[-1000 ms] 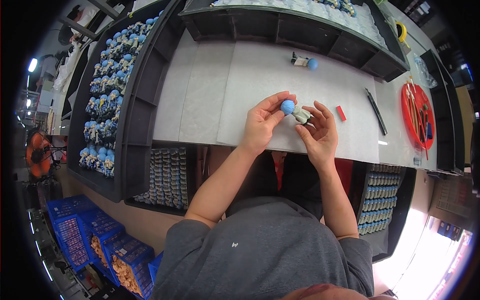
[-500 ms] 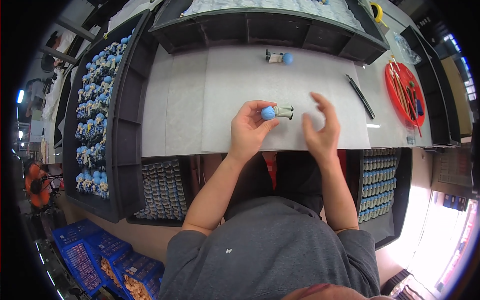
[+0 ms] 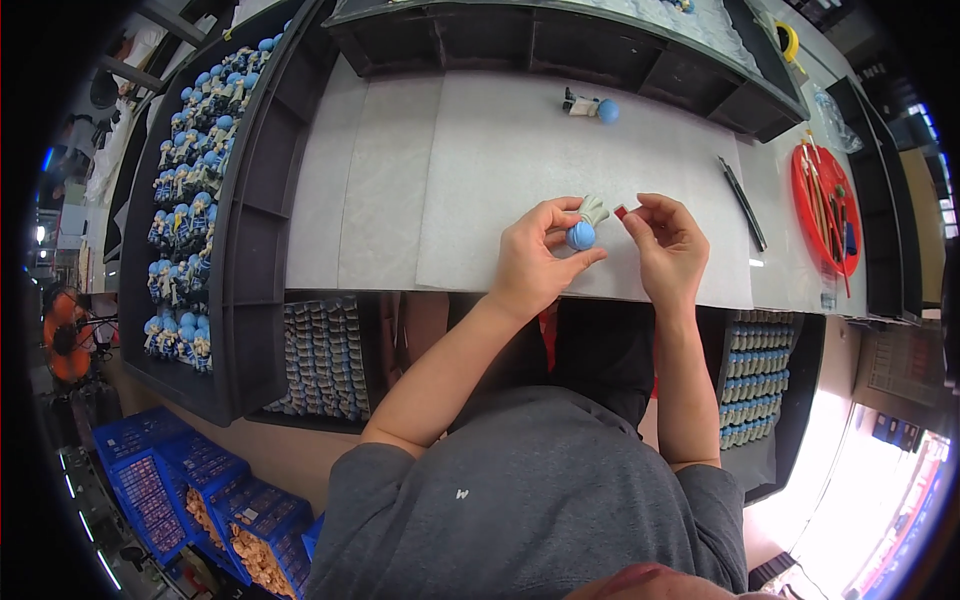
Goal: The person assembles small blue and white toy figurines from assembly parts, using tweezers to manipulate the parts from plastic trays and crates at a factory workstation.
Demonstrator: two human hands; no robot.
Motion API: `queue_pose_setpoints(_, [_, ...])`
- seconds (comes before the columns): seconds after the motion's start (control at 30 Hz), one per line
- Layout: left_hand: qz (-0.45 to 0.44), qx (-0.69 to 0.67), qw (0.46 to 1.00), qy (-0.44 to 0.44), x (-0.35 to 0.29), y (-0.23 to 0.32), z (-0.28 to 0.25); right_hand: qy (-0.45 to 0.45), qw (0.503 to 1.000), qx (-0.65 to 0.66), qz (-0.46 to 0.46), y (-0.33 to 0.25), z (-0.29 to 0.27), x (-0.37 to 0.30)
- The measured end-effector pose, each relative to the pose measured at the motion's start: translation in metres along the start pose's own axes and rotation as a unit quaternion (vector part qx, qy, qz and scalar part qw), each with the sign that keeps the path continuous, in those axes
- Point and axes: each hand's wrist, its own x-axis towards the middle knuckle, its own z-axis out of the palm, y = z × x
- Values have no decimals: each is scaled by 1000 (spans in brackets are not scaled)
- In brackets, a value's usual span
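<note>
My left hand [image 3: 530,260] grips a small figurine [image 3: 581,236] with a round blue head and a pale grey-green body, its head toward me and its body pointing away to the right. Just right of it, my right hand [image 3: 675,250] pinches a small red piece with a pale end [image 3: 621,212] between thumb and fingers; its exact kind is too small to tell. The piece is close to the figurine's body, with a slight gap. Farther back on the white sheet [image 3: 480,150] lies a second blue-headed figurine [image 3: 606,110], on its side with dark feet to the left.
A black pen [image 3: 743,203] lies right of the sheet, beside a red tray [image 3: 808,230] of brushes. Dark crates border the table: one at the back [image 3: 480,45], one of blue-headed figurines at left [image 3: 262,210]. Below the table edge, trays hold rows of figurines [image 3: 755,375].
The figurine has turned in my left hand, its body now pointing away from me. My right hand, earlier spread and blurred, has closed on the small red piece. The view has shifted slightly.
</note>
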Motion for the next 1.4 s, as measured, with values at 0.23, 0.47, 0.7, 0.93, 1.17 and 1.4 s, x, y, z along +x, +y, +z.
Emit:
queue_pose_setpoints(0.23, [73, 65, 995, 12, 0, -7, 4, -34, 999, 2, -13, -2, 24, -3])
queue_pose_setpoints(0.47, [48, 53, 997, 27, -2, -8, 6, -39, 996, -51, -64, -11, 22, -4])
queue_pose_setpoints(0.7, [49, 43, 997, 32, 0, -7, 5, -19, 996, -67, -50, -3, 25, 3])
queue_pose_setpoints(0.93, [37, 39, 998, 32, -2, -4, 6, -12, 995, -74, -59, -4, 19, 7])
queue_pose_setpoints(1.17, [27, 19, 999, 38, -3, -9, 6, -33, 992, -82, -94, -14, 24, -5])
queue_pose_setpoints(1.4, [30, 21, 999, 33, 1, -8, 5, -16, 993, -94, -67, -7, 23, 6])
